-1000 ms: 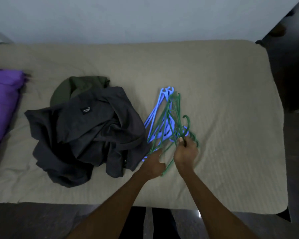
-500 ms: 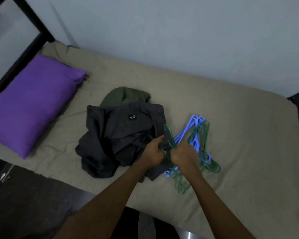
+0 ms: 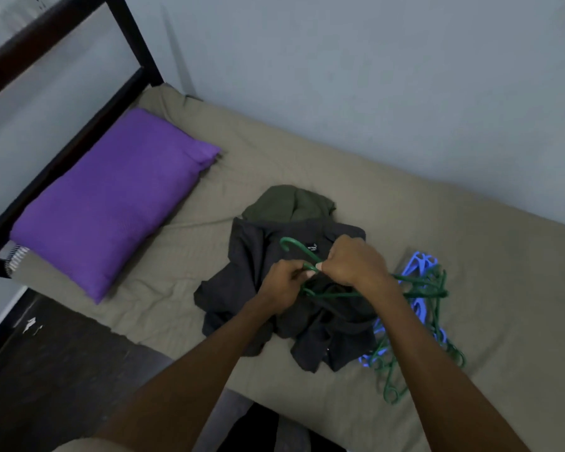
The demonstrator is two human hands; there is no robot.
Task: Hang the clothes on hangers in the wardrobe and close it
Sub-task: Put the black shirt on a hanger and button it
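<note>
A crumpled dark grey garment point(image 3: 248, 259) lies on the bed, with an olive green garment point(image 3: 287, 203) peeking out behind it. Both hands hold one green hanger point(image 3: 296, 247) above the grey garment, its hook curving up and left. My left hand point(image 3: 282, 285) grips the hanger just below the hook. My right hand point(image 3: 356, 262) closes on it from the right. A tangled pile of blue and green hangers point(image 3: 421, 295) rests on the bed to the right of the clothes. No wardrobe is in view.
A purple pillow point(image 3: 111, 203) lies at the left end of the beige mattress point(image 3: 486, 272). A black bed frame point(image 3: 79, 102) rises at the head end. A grey wall runs behind the bed. Dark floor point(image 3: 46, 370) shows at lower left.
Both hands have lifted one green hanger out of the pile and carried it left over the grey garment. The view has swung left, bringing the pillow and bed frame into sight.
</note>
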